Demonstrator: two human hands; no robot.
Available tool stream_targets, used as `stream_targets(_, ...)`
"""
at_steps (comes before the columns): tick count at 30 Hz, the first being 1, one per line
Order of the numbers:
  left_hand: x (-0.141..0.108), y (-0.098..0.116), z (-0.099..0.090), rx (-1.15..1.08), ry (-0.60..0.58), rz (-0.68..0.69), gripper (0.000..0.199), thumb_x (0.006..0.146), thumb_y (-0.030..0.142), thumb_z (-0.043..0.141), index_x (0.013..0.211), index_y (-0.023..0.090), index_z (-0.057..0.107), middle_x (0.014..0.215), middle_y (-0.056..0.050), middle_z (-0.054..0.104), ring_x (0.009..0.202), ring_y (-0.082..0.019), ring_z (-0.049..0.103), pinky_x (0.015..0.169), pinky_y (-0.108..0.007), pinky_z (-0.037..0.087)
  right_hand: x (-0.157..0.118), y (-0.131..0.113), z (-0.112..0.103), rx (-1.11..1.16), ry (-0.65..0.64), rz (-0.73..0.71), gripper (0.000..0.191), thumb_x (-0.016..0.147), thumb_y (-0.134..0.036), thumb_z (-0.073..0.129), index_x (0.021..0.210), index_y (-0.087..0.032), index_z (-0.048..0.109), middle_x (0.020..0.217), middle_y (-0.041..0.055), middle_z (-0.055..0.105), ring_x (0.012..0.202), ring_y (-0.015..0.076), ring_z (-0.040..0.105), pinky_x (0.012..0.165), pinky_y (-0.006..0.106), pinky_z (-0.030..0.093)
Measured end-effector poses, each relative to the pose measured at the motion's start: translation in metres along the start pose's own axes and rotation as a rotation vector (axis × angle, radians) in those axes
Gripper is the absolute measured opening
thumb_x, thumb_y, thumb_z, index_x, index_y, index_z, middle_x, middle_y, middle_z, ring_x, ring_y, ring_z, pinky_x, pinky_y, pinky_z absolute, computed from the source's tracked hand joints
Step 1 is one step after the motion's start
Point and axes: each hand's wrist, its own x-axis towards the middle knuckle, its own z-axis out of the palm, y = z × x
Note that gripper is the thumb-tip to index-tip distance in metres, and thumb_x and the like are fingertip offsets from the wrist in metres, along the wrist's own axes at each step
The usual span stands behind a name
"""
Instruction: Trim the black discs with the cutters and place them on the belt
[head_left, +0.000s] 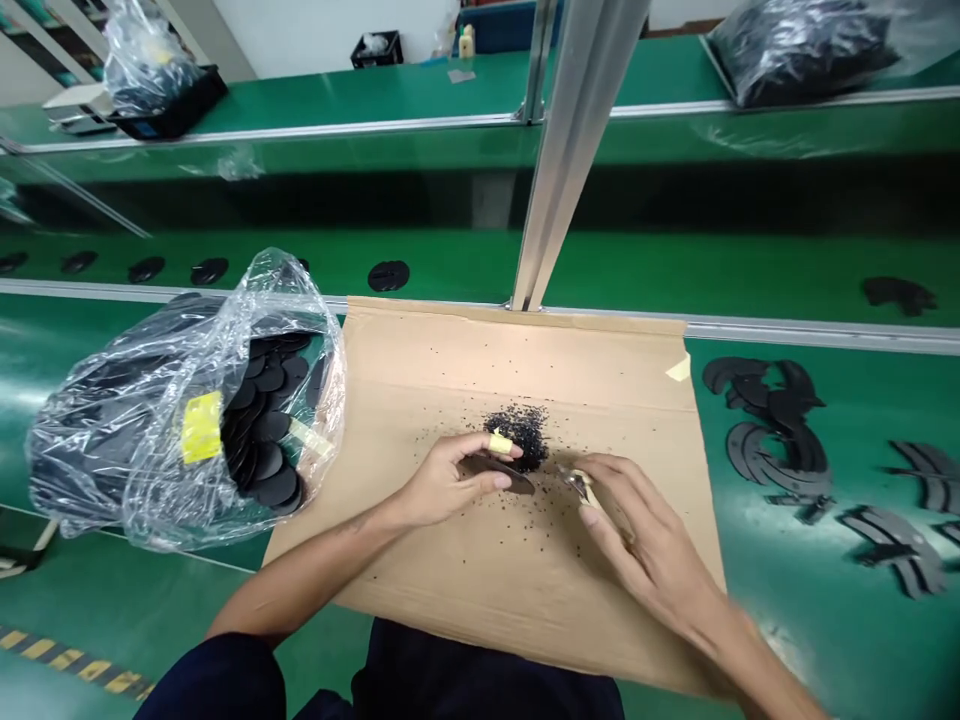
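Cardboard (420, 560) lies beneath our hands: left grip (504, 468) pinching a dark disc (517, 484), right grip (589, 492) closed around small pliers (574, 480), black bits (525, 430) just beyond both.

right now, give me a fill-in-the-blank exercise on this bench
The tape on the left hand is coloured ____.
The metal hand tool is in the ____ hand.
Small black pieces are heaped on a sheet of ____.
The clear bag beside that sheet holds many dark ____.

yellow; right; cardboard; discs
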Motion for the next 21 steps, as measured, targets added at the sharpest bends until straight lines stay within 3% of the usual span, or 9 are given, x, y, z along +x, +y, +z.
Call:
stream_targets(5,0.0,0.001,-0.001,0.053,0.003,0.083,0.033,0.083,0.044,0.077,0.096,0.014,0.078,0.083,-0.007,0.075,0.077,-0.017,0.068,0.072,-0.027,0.053,0.025,-0.005,0.007,0.062,-0.02,-0.133,0.025,0.099,-0.026,0.05,0.123,-0.018,0.055,0.108,0.0136,0.067,0.097,0.0268,0.063,0.082,0.044,0.056)
stream_targets(13,0.002,0.0,-0.004,0.085,-0.001,0.132,0.031,0.084,0.043,0.076,0.096,0.015,0.078,0.082,-0.007,0.074,0.074,-0.017,0.067,0.07,-0.027,0.052,0.027,0.004,0.011,0.134,0.027,-0.207,0.029,0.096,-0.019,0.056,0.124,-0.015,0.055,0.105,0.013,0.067,0.09,0.0231,0.061,0.075,0.039,0.055)
stream_targets(21,0.004,-0.002,-0.006,0.114,-0.023,0.233,0.028,0.085,0.041,0.076,0.096,0.014,0.076,0.079,-0.006,0.073,0.072,-0.015,0.065,0.069,-0.027,0.05,0.031,0.003,0.01,0.068,0.03,-0.267,0.03,0.095,-0.019,0.06,0.125,-0.016,0.054,0.102,0.0128,0.067,0.09,0.0234,0.061,0.074,0.04,0.056)
